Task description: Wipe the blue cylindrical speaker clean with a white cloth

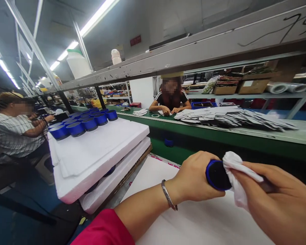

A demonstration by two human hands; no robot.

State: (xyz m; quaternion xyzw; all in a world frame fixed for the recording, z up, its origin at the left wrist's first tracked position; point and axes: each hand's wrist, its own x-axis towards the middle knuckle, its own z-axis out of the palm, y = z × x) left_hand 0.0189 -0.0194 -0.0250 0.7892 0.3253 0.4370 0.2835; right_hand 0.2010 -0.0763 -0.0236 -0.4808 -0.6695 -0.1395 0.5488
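Observation:
My left hand (197,175) is closed around a short blue cylinder with a dark round end face (218,174), which is turned toward me. A silver bracelet (168,194) circles that wrist, below a red sleeve. In my right hand (275,190) a white cloth or tissue (236,173) is pinched, and it touches the rim of the cylinder. Both hands are above a white sheet (199,224) on the work surface. At the left, several similar blue cylinders (75,128) stand on stacked white foam boards (104,146).
Another blue cylinder (168,142) sits on the green conveyor belt (158,131). Beyond it lies a heap of flat white pieces (232,115). One person (170,97) works across the belt, another (17,126) at far left. A metal shelf (168,64) runs overhead.

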